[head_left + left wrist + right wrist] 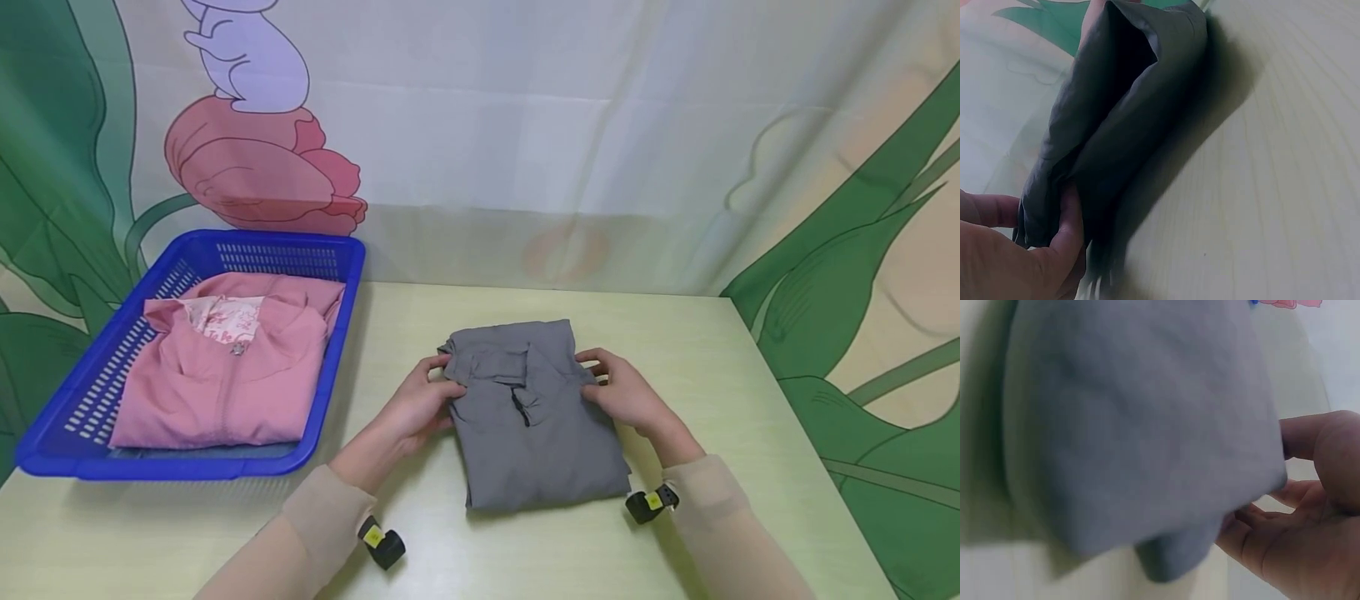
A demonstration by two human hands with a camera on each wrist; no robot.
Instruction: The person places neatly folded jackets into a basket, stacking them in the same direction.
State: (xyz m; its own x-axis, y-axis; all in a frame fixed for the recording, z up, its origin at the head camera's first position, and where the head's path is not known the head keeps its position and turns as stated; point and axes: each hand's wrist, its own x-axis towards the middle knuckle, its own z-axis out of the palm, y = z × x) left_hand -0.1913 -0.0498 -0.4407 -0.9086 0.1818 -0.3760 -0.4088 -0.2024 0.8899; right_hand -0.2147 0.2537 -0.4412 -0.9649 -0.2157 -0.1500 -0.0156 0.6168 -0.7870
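Observation:
A grey jacket (540, 450), folded into a rough rectangle, lies on the table with its collar and a short dark zip opening on top. At its left edge my left hand (420, 404) pinches the cloth between thumb and fingers. In the left wrist view the fabric (1129, 119) shows as layered folds, with the thumb on one side of a layer and fingers on the other. My right hand (622, 392) grips the jacket's right edge near the collar. The right wrist view has the thumb and fingers (1300, 487) around a corner of the cloth (1160, 425), fingertips partly hidden under it.
To the left stands a blue plastic basket (348, 325) with a folded pink zip jacket (225, 383) in it, over some bluish cloth. The pale table (697, 333) meets a printed curtain (480, 125) at the back. Each wrist carries a small black camera (384, 546).

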